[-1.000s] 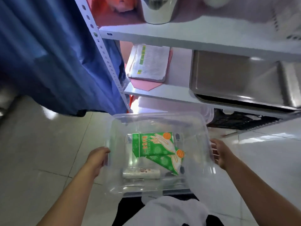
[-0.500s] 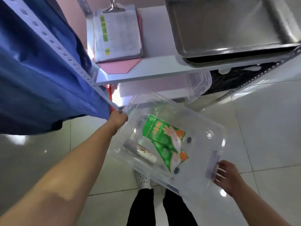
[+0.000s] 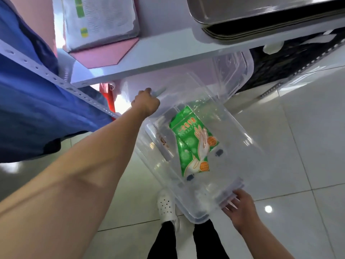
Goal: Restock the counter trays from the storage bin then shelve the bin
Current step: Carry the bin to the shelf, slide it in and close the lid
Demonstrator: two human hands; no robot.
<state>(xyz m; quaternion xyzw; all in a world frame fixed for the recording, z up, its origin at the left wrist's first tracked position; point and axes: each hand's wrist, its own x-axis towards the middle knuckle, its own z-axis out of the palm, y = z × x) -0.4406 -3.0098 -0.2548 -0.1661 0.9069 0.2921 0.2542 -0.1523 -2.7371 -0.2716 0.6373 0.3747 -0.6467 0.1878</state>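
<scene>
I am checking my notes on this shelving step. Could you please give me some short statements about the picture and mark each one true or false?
1. Both hands hold the clear bin. True: the left hand grips its far end, the right hand its near end.
2. The bin is empty. False: a green packet and a small tube lie inside.
3. The bin has a lid on it. False: its top is open.
4. Metal trays sit on the shelf above the bin. True.
5. The bin rests flat on the floor. False: it is held tilted in the air.
</scene>
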